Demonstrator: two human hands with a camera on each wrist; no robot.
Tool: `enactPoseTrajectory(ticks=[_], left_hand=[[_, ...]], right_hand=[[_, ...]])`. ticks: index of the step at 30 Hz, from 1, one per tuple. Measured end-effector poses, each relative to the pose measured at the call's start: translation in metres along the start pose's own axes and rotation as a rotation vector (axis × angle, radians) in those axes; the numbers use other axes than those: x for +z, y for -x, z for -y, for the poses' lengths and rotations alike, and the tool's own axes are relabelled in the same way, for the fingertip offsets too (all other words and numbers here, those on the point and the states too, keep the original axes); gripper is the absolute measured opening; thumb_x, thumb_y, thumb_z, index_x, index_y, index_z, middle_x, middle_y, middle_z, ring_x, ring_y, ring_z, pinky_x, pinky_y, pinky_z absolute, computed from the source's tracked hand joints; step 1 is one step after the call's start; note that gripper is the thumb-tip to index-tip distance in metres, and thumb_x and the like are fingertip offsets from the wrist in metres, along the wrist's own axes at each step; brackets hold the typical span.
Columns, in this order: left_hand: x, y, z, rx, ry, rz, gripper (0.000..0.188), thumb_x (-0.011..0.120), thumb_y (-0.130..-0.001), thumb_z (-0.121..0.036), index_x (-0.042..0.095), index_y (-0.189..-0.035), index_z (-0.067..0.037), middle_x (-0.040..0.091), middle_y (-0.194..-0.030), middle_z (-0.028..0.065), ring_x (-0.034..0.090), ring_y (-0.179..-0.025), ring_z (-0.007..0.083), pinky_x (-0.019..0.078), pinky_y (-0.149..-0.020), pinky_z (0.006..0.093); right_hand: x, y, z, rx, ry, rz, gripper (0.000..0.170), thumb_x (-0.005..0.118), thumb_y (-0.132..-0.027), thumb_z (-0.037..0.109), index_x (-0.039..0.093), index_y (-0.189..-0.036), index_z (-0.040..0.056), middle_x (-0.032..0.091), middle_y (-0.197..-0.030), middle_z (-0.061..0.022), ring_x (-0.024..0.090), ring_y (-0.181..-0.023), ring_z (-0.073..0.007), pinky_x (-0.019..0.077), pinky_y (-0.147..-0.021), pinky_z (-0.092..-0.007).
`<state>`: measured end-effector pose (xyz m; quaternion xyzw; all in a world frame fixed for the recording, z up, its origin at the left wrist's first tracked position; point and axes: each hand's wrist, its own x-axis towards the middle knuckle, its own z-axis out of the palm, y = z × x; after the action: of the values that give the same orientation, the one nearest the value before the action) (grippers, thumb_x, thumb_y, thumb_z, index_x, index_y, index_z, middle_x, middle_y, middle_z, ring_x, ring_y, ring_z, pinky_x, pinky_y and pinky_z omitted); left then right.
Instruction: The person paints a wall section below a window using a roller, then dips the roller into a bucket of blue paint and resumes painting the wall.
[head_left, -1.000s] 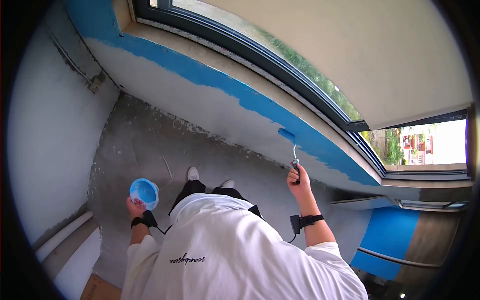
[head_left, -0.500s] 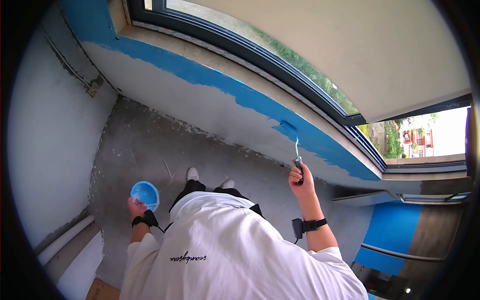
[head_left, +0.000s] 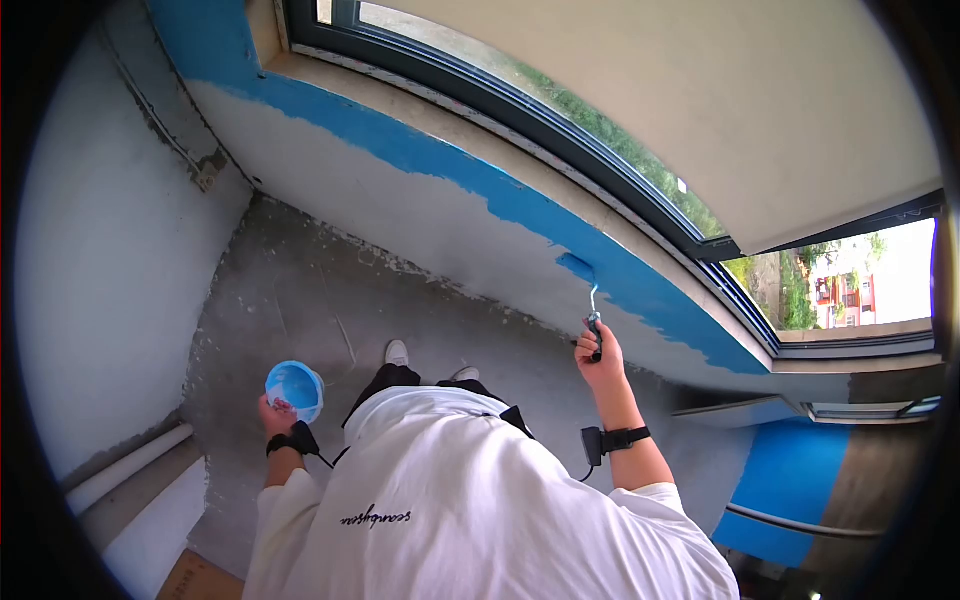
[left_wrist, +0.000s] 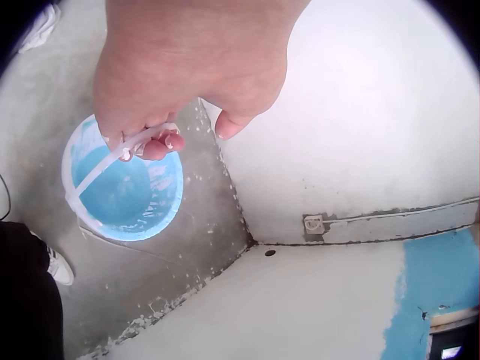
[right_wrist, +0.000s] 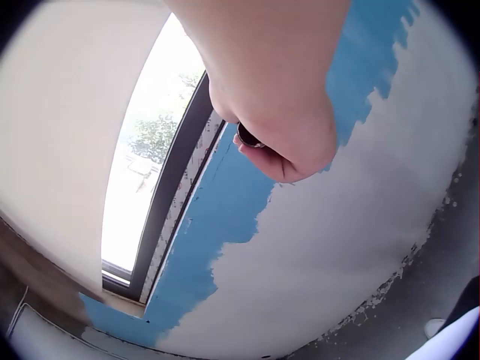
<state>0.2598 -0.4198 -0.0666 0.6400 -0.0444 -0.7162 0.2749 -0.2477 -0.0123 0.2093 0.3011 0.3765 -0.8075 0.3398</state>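
Observation:
My left hand [head_left: 276, 415] holds a small paint bucket [left_wrist: 178, 196] out to the left, its fingers curled round the white strap handle [left_wrist: 100, 168]. Light blue paint [left_wrist: 120, 187] lies inside, and paint flecks mark the fingertips. On the other side, my right hand [head_left: 600, 365] grips the dark handle [head_left: 597, 338] of a paint roller. Its bent metal rod leads up to the blue-coated roller head [head_left: 575, 266], which is at the lower edge of the blue band on the wall. In the right wrist view only the handle's end [right_wrist: 247, 136] shows; the hand hides the rest.
A blue painted band [head_left: 400, 145] runs below the window sill [head_left: 420, 115], with pale unpainted wall [head_left: 380, 205] under it. The dark window frame [head_left: 560, 140] stands above. A pale pipe [head_left: 130, 470] and a cardboard box [head_left: 200, 580] lie at lower left on the grey floor [head_left: 270, 290].
The roller head has moved a short way up the wall and back down. Both hands keep their grips. The bucket stays nearly in place, and the head view has shifted slightly.

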Motion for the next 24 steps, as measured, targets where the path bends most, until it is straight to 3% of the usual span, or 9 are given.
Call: enactPoseTrajectory(ticks=[2,5,12,14,15,17,18,24], left_hand=[[-0.003,-0.002,-0.003,-0.1,0.089,-0.026,0.025,0.056,-0.08,-0.037,0.043,-0.076,-0.016,0.041,-0.069,-0.0038,0.04,-0.064,0.0115,0.0354,-0.064,0.0282],[0.005,0.016,0.001,-0.045,0.016,-0.104,0.032,0.058,-0.076,-0.045,0.043,-0.073,-0.017,0.042,-0.068,-0.0037,0.04,-0.064,0.0126,0.0338,-0.069,0.0307],[0.01,0.027,0.001,-0.003,-0.012,-0.185,0.031,0.056,-0.077,-0.044,0.041,-0.071,-0.017,0.039,-0.068,-0.0042,0.039,-0.065,0.0127,0.0317,-0.071,0.031],[-0.01,0.004,0.009,0.198,-0.316,-0.055,0.031,0.053,-0.079,-0.043,0.04,-0.069,-0.017,0.038,-0.069,-0.0042,0.038,-0.066,0.0126,0.0311,-0.069,0.0305],[-0.002,0.008,0.004,0.204,-0.331,-0.045,0.031,0.053,-0.079,-0.043,0.04,-0.069,-0.017,0.038,-0.069,-0.0042,0.038,-0.066,0.0126,0.0311,-0.069,0.0305],[0.016,0.018,-0.002,-0.067,-0.047,-0.174,0.029,0.051,-0.079,-0.04,0.04,-0.066,-0.017,0.039,-0.066,-0.0042,0.039,-0.064,0.0123,0.0307,-0.066,0.0306],[0.019,0.018,-0.006,-0.125,-0.057,-0.116,0.027,0.051,-0.079,-0.038,0.041,-0.065,-0.017,0.039,-0.062,-0.0041,0.039,-0.061,0.0123,0.0305,-0.062,0.0311],[0.027,0.005,-0.009,-0.129,-0.16,-0.071,0.028,0.05,-0.079,-0.04,0.041,-0.067,-0.016,0.039,-0.061,-0.0037,0.039,-0.057,0.012,0.0314,-0.059,0.0305]], right_hand=[[0.006,0.023,0.008,-0.003,-0.008,0.04,0.019,0.045,-0.095,0.019,0.051,-0.101,0.0026,0.038,-0.064,0.0012,0.036,-0.049,-0.0078,0.0317,-0.043,-0.0216],[0.019,0.036,0.007,-0.029,-0.001,0.072,0.021,0.044,-0.096,0.019,0.051,-0.108,0.0025,0.037,-0.064,0.0012,0.036,-0.049,-0.0076,0.0316,-0.044,-0.0217],[0.011,-0.02,-0.005,-0.031,0.056,-0.064,0.015,0.046,-0.095,0.017,0.049,-0.102,0.0042,0.04,-0.069,-0.001,0.037,-0.053,-0.0094,0.0317,-0.046,-0.0225],[0.002,-0.028,-0.006,-0.015,0.093,-0.106,0.015,0.046,-0.095,0.018,0.05,-0.1,0.0046,0.041,-0.069,-0.0013,0.038,-0.054,-0.0095,0.032,-0.045,-0.0225],[-0.003,-0.028,-0.005,-0.021,0.074,-0.108,0.015,0.046,-0.095,0.018,0.05,-0.1,0.0046,0.041,-0.069,-0.0013,0.038,-0.054,-0.0095,0.032,-0.045,-0.0225],[-0.016,-0.024,0.001,0.01,0.122,-0.091,0.015,0.046,-0.095,0.019,0.05,-0.1,0.0056,0.043,-0.068,-0.0017,0.039,-0.054,-0.0097,0.0322,-0.045,-0.0229],[-0.019,-0.019,0.004,0.0,0.101,-0.093,0.015,0.046,-0.095,0.019,0.05,-0.1,0.0056,0.043,-0.068,-0.0017,0.039,-0.054,-0.0097,0.0322,-0.045,-0.0229],[-0.056,0.022,0.018,-0.086,0.276,-0.021,0.016,0.047,-0.097,0.022,0.05,-0.106,0.0093,0.046,-0.07,-0.0012,0.042,-0.056,-0.0104,0.0357,-0.05,-0.0235]])
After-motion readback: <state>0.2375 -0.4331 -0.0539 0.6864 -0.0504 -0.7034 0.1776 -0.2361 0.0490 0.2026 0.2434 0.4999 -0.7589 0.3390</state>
